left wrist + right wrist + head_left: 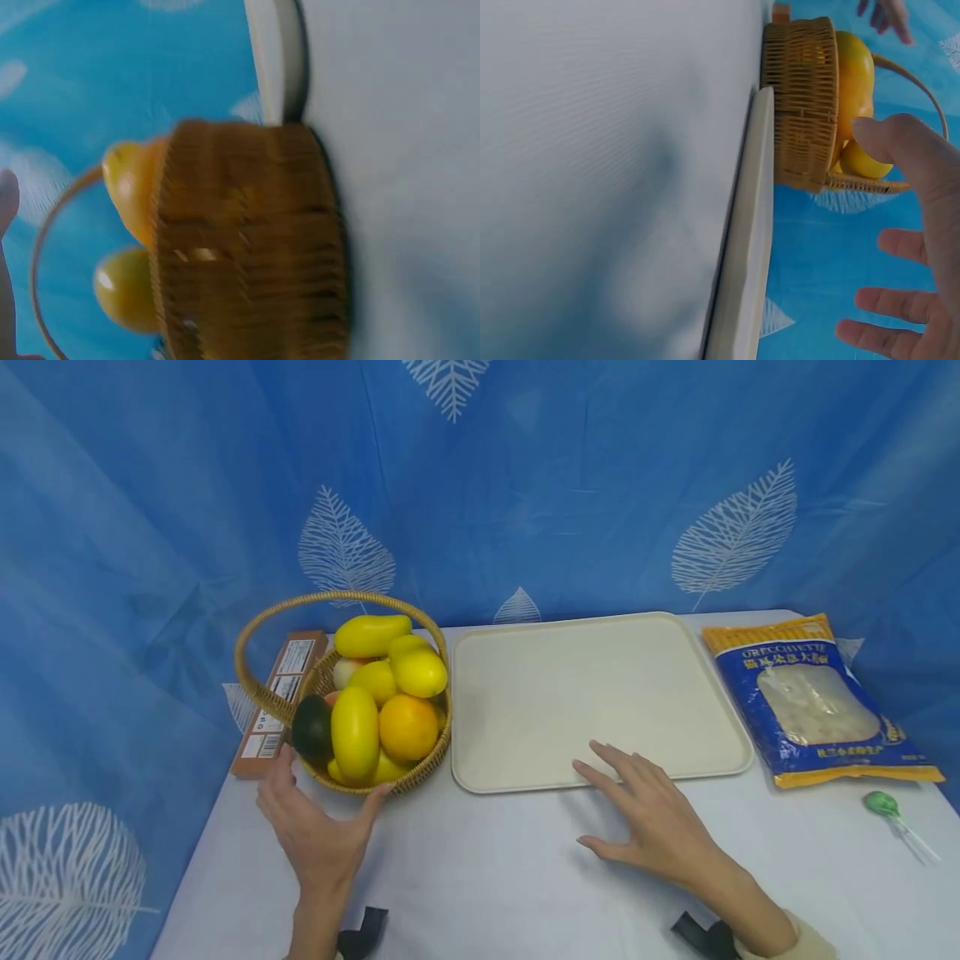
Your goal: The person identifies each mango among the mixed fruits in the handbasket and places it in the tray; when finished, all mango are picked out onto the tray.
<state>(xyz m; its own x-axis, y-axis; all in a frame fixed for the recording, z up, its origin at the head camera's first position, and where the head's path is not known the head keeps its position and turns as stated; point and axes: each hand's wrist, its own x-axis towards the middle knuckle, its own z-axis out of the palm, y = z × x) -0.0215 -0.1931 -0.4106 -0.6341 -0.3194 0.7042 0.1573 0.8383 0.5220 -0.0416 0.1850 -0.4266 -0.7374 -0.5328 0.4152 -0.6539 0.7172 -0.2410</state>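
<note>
A wicker basket (pixel 431 766) with a tall hoop handle stands at the left of the table, heaped with yellow fruit such as a long mango (pixel 355 732), an orange (pixel 408 727) and a dark green avocado (pixel 312 727). At its near side my left hand (pixel 321 837) is spread, thumb and fingers apart; whether it touches the basket I cannot tell. Over the near edge of a cream tray (pixel 585 702) my right hand (pixel 656 814) hovers with loosely extended fingers, holding nothing. The right wrist view shows the basket (pixel 802 105) beyond the right thumb.
Behind the basket lies a brown box with white labels (pixel 281 702). A blue and yellow pasta bag (pixel 817 702) rests right of the tray, with a green lollipop (pixel 881 803) in front of it. A blue leaf-patterned curtain (pixel 570 485) hangs behind the white-covered table.
</note>
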